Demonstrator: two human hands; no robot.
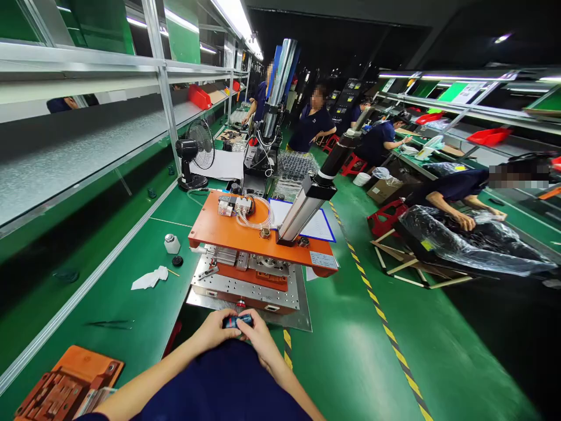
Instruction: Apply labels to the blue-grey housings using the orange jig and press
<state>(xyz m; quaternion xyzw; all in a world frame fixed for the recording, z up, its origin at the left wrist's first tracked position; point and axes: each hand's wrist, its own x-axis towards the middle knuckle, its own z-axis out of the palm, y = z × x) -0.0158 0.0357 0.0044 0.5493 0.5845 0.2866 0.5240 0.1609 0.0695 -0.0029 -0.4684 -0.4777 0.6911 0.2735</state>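
My left hand and my right hand meet in front of my body, fingers closed around a small dark blue cylindrical object with a reddish mark. Fingers cover much of it, so its exact kind is unclear. Just beyond my hands stands a bench press fixture with an orange top plate and a drilled metal base. A red knob sits on the front of that base, close to my fingers. A slanted metal cylinder rises from the top plate.
On the green bench at left lie tweezers, a crumpled tissue, a white bottle, a black cap and an orange fixture block. A black fan stands behind. Several people sit or stand farther off.
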